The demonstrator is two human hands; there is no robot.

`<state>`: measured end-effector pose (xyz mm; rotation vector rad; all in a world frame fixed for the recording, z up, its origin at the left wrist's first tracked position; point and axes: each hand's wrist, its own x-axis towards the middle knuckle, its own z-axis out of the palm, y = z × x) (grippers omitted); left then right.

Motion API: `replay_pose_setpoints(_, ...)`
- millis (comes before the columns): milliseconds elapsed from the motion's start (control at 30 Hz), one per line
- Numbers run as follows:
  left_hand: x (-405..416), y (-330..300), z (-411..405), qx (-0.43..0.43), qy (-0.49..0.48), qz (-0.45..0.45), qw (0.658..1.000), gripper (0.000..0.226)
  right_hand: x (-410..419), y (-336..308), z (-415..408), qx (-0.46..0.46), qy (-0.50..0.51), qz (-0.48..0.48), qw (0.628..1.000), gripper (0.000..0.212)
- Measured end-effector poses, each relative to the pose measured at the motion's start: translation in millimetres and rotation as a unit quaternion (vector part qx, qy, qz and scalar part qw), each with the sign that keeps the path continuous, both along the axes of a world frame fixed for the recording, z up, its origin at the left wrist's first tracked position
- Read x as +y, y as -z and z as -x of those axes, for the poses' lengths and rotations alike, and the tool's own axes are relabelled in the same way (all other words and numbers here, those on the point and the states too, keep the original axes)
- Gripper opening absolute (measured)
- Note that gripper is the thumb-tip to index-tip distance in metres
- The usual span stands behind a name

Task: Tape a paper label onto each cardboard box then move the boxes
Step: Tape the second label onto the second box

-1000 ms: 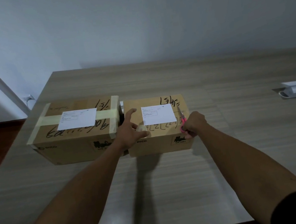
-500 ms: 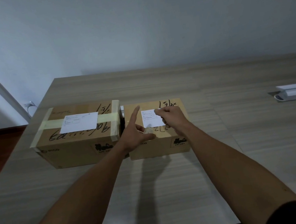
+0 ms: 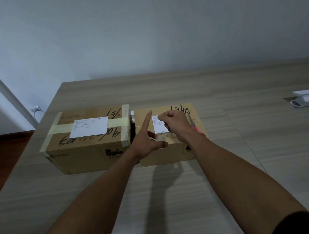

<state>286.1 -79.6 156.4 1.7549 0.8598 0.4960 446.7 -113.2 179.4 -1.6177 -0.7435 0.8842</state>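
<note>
A: Where does the label [image 3: 159,124] sit relative to the hands?

B: Flat on top of the right box [image 3: 168,134], toward its left half. The right hand [image 3: 174,123] is directly over it, fingers curled, fingertips at the label's upper right part. It seems to pinch something small there, but I cannot tell what.

A: And the left hand [image 3: 146,140]?

B: Just left of the label, nearer the camera. Its forefinger is stretched out, pointing away along the label's left edge, and a piece of tape [image 3: 161,138] hangs off the thumb and the curled fingers, just below the label's near edge.

A: So which hand is nearer to the edge that needs taping?

B: My judgement: the left one. The tape is already beside the label's near edge, so the strip probably has to lie across that edge with its long axis running left to right.

A: The other box?

B: The left box [image 3: 89,139] stands touching or almost touching the right one, its label [image 3: 90,126] already under a strip of tape. Pink-handled scissors [image 3: 196,128] lie on the right box behind the right wrist. Both boxes sit on the table [image 3: 232,146], not yet moved.
</note>
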Motion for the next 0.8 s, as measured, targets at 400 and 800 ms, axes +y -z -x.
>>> replay_pose_setpoints(400, 11, 1, 14, -0.008, 0.012, 0.007, 1.000, 0.132, 9, -4, 13, 0.017, -0.007, 0.014, 1.000, 0.031)
replay_pose_setpoints(800, 24, 8, 28, 0.057, 0.030, -0.021, 0.998, 0.131, 17, -4, 24, -0.038, -0.026, 0.021, 0.999, 0.018)
